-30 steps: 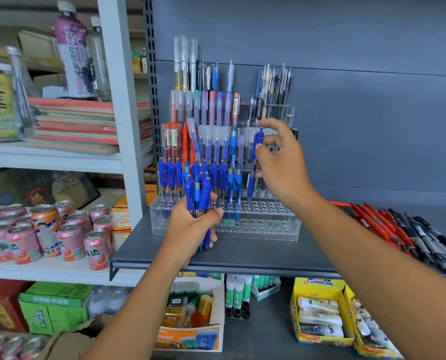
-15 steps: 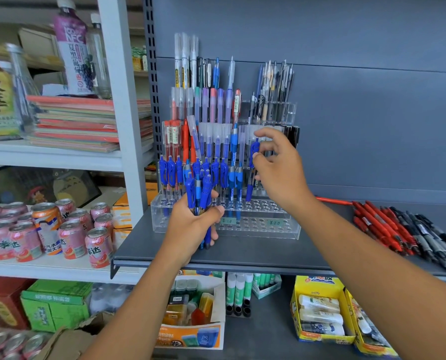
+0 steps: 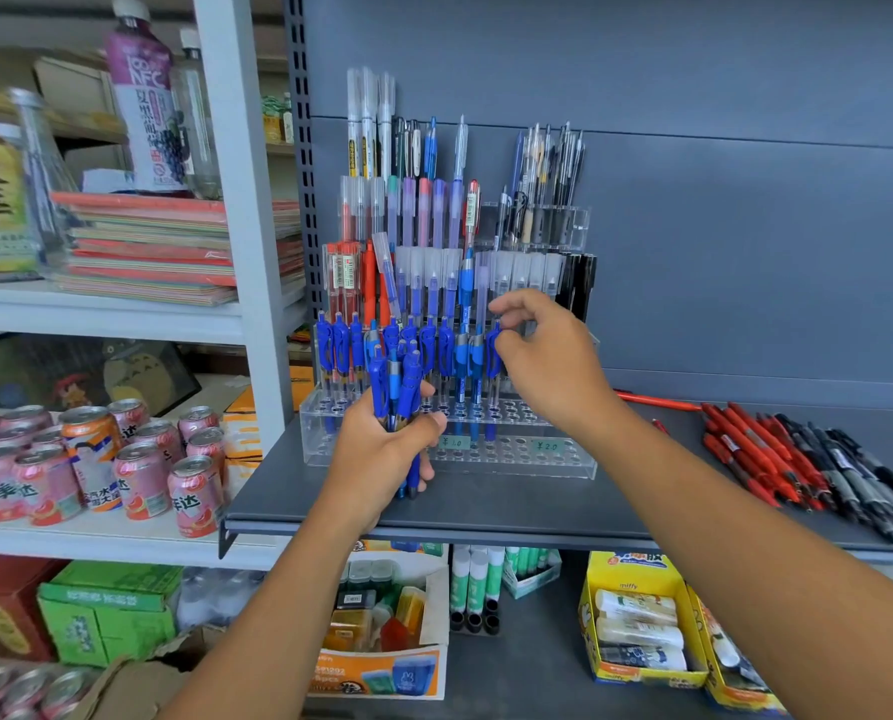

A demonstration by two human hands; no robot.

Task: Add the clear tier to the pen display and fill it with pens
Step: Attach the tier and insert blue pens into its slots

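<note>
The head camera is looking at a gray shelf (image 3: 537,506). The clear tier (image 3: 553,462) is sitting on it, at the front of the pen display (image 3: 574,226). A row of blue pens (image 3: 340,345) is standing in the tier's back holes. The left hand (image 3: 382,449) is squeezing a bunch of pens (image 3: 400,387), fingers curled tight round them, just in front of the tier. The right hand (image 3: 548,356) is pinching the top of the end pen (image 3: 493,350) in that row, thumb and fingers closed on it. Red pens (image 3: 745,449) are lying far to the right.
</note>
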